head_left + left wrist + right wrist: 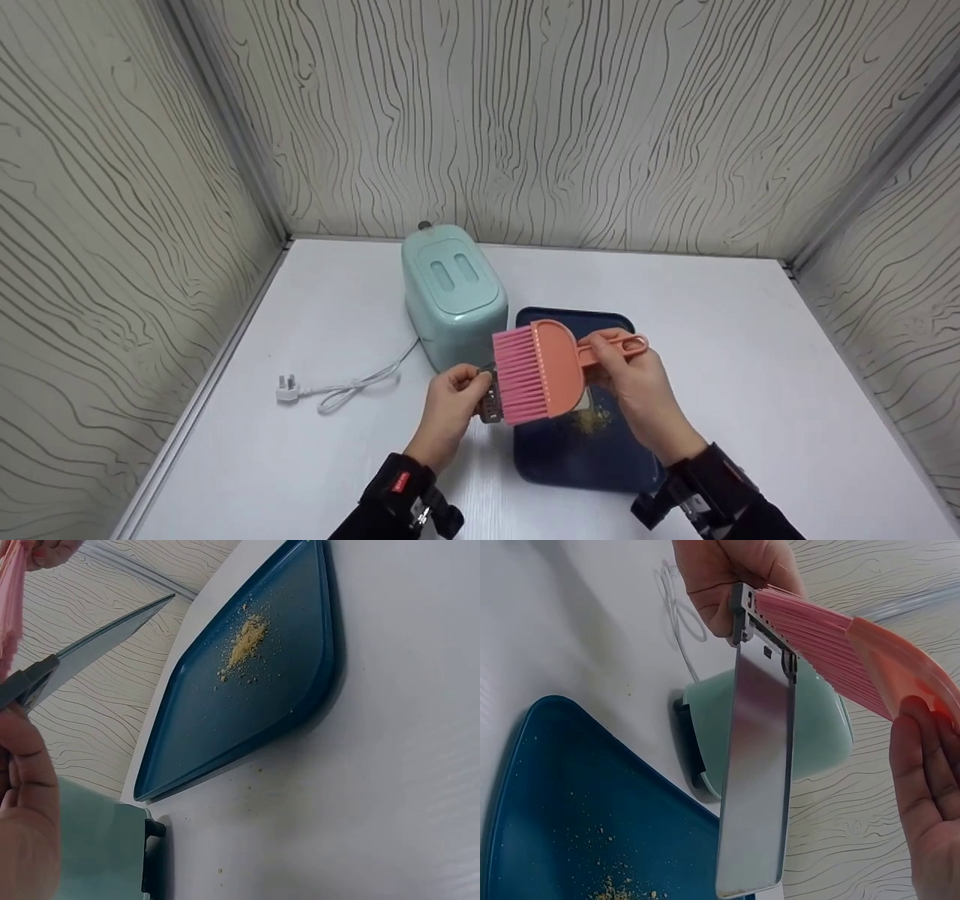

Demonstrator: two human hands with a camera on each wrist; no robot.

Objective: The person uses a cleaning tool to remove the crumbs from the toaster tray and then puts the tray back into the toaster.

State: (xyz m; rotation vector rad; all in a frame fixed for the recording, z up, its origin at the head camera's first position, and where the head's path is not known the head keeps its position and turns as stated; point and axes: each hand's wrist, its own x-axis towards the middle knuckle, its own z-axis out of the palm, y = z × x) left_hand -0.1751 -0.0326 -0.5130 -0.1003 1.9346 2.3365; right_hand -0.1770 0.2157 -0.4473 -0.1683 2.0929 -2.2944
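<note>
My left hand pinches the dark end of a metal crumb tray, a long thin plate with a few crumbs at its far end. My right hand grips the handle of an orange brush. The brush's pink bristles meet or lie very near the plate's dark end, beside my left fingers. In the head view the brush hides most of the plate. Below is a dark blue tray with a heap of yellowish crumbs on it.
A mint-green toaster stands lidded behind my left hand, close to the blue tray. Its white cord runs left to a plug on the white table. Patterned walls enclose the table. Stray crumbs dot the tabletop.
</note>
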